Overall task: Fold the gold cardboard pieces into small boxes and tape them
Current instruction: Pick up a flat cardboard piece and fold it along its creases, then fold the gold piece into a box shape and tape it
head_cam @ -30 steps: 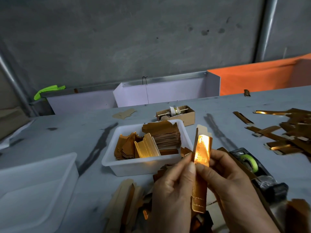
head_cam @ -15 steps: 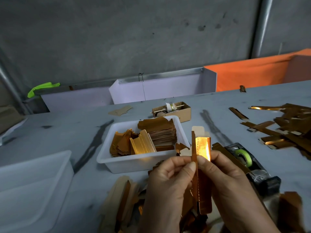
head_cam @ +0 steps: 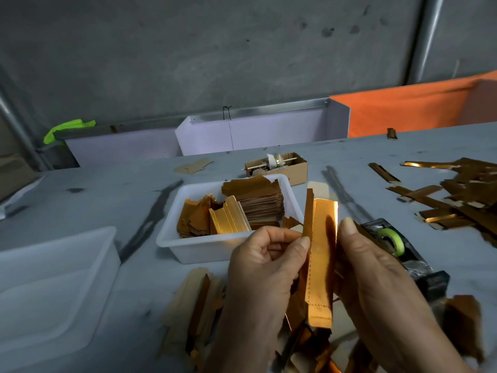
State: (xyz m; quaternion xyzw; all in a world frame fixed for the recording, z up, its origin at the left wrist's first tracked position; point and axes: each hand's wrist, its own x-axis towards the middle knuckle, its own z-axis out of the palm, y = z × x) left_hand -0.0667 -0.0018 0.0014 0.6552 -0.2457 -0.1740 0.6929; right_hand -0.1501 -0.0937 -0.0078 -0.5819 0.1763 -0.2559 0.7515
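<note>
I hold a long gold cardboard piece (head_cam: 321, 254) upright in front of me, partly folded along its creases. My left hand (head_cam: 265, 267) pinches its left edge with thumb and forefinger. My right hand (head_cam: 376, 278) grips its right edge, thumb on the front. A black tape dispenser (head_cam: 403, 254) with a green roll sits just right of my right hand. A white tray (head_cam: 188, 247) behind my hands holds stacks of flat gold pieces.
An empty white tub (head_cam: 53, 286) stands at the left. Folded gold strips (head_cam: 462, 200) lie scattered at the right. More cardboard pieces (head_cam: 199, 305) lie below my hands. A small brown box (head_cam: 279, 166) sits behind the tray. Low white and orange walls border the table's far edge.
The gold piece's right side has been folded in, so its shiny front now faces me wider. My right thumb has slid to the right edge; both hands stay in place.
</note>
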